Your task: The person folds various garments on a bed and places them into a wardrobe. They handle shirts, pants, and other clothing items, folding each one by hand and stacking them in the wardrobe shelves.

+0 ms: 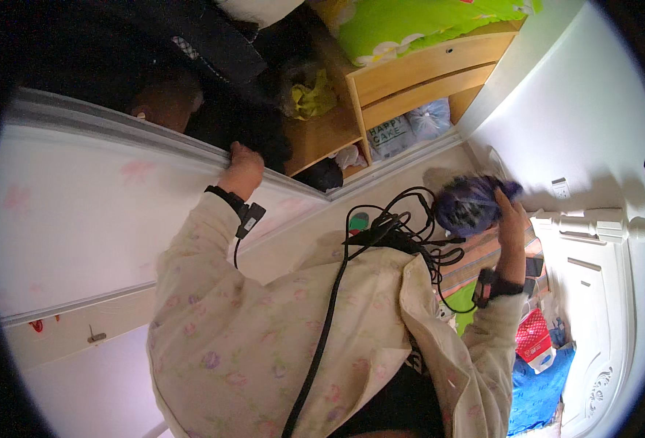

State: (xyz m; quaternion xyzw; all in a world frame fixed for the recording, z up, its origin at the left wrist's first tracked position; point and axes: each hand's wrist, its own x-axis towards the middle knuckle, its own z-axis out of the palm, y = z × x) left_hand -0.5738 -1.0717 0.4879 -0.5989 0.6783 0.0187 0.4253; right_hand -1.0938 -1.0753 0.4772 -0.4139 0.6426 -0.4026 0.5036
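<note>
My left hand [243, 167] is on the metal-framed edge of a white sliding wardrobe door [81, 202], its fingers curled over the frame. To the right, my right hand [511, 216] grips a purple plastic bag [467, 205] with dark contents that are hard to make out. Black cables [399, 224] hang in loops between the hands, in front of my body. Past the door edge, the wardrobe holds dark clothes [213, 49], a yellow-green item in a clear bag [311, 98] and wooden shelves [325, 137].
Filled plastic bags [429, 117] lie in the low compartment beneath wooden drawers [437, 71], with green bedding [410, 22] above. A white carved headboard [596, 306] stands at the right, beside a striped cloth [476, 257], a red and white package [536, 336] and a blue cloth [541, 388].
</note>
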